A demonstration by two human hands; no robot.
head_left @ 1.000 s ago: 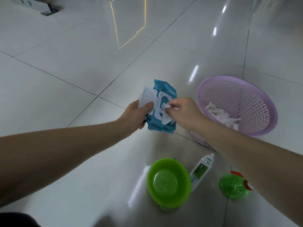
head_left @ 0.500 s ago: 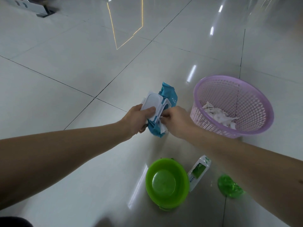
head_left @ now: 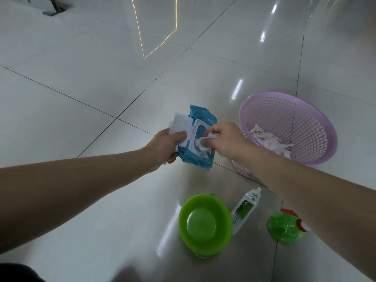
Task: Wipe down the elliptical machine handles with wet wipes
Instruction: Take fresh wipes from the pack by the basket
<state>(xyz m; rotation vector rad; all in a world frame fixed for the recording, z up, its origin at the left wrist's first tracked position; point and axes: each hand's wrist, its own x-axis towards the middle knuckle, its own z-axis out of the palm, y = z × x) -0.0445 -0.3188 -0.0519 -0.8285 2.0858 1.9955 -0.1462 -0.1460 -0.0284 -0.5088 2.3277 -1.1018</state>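
A blue wet-wipe pack [head_left: 196, 159] with a white flip lid [head_left: 180, 126] standing open is held above the tiled floor. My left hand [head_left: 165, 146] grips the pack at its left side, thumb on the lid. My right hand [head_left: 224, 140] pinches a white wipe [head_left: 203, 142] that sticks out of the pack's opening. No elliptical machine handle is in view.
A purple mesh basket [head_left: 317, 127] with crumpled used wipes [head_left: 268, 141] stands on the floor at the right. Below my hands are a green bowl [head_left: 204, 222], a white and green tube [head_left: 245, 210] and a green spray bottle [head_left: 283, 226]. A grey base [head_left: 50, 8] is at the far top left.
The pack, tilted edge-on half a second ago, now faces me with its lid open. My right hand has kept its pinch on the wipe at the opening.
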